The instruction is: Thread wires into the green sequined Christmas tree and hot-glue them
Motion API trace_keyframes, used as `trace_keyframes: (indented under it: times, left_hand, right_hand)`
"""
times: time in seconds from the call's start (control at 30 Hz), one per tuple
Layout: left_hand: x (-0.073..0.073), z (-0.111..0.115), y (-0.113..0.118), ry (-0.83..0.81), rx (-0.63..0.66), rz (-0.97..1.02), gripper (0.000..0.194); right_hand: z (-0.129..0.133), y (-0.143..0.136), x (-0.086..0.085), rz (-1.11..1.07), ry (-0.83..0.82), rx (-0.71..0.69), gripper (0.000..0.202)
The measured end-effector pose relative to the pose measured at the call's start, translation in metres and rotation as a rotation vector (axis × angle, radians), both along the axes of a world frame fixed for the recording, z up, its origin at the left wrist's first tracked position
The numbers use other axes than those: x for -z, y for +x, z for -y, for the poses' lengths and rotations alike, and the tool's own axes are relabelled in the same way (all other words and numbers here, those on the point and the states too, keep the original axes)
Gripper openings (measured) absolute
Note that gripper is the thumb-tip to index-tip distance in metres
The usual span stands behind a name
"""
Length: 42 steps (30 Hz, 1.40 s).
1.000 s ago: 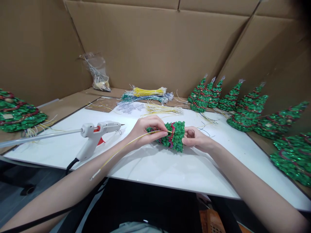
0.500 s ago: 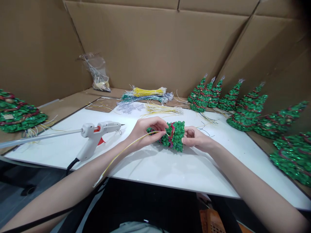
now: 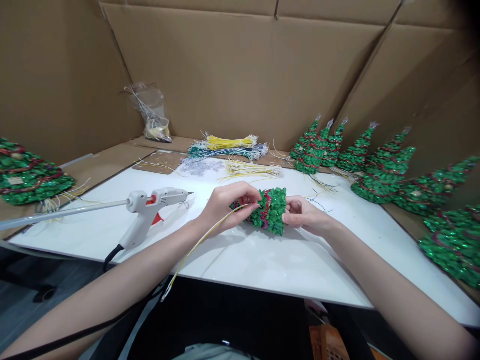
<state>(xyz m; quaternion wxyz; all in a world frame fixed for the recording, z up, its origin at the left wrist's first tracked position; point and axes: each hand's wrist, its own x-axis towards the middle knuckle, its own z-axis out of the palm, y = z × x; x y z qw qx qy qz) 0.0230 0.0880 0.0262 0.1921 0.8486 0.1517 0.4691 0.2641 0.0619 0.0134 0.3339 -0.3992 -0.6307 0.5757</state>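
Observation:
A small green Christmas tree ornament (image 3: 273, 212) with a red garland lies on its side just above the white board. My right hand (image 3: 303, 214) grips its wide base, thumb at the near edge. My left hand (image 3: 234, 206) is closed, pinching the end of a yellow and white wire (image 3: 202, 237) against the tree's side. The wire's other end hangs loose past the board's front edge, in front of my left forearm. The tree's tip is mostly hidden behind my left fingers.
A white glue gun (image 3: 144, 212) with a long glue stick stands at the left. Wire bundles (image 3: 230, 143) and loose yellow wires (image 3: 253, 170) lie at the back. Several decorated trees (image 3: 382, 175) line the right side; another tree (image 3: 32, 175) is far left. Behind rises a cardboard wall (image 3: 225, 75).
The wire's free end has swung to the right and slightly down. Both hands keep nearly the same hold on the tree and wire.

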Motion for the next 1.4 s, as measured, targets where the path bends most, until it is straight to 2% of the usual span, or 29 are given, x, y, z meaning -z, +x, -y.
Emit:
trace_keyframes:
  times: [0.43,0.77,1.03,1.4]
  left_hand:
    - [0.0063,0.0012,0.0033,0.148,-0.012,0.001,0.012]
    - [0.0055,0.0060,0.0057,0.262,-0.023,-0.023,0.013]
    - [0.0066,0.0018,0.0028,0.233,0.001,-0.019,0.010]
    - [0.0021,0.0008,-0.0014,0.173,0.018,-0.046,0.008]
  right_hand:
    - [-0.0005,0.0008,0.0036,-0.013,-0.010,0.009,0.050]
    - [-0.0013,0.0009,0.0054,-0.029,-0.026,-0.004,0.048]
    - [0.0008,-0.0010,0.0017,-0.012,-0.043,-0.003,0.050]
    - [-0.0016,0.0013,0.0053,-0.039,-0.031,-0.012,0.048]
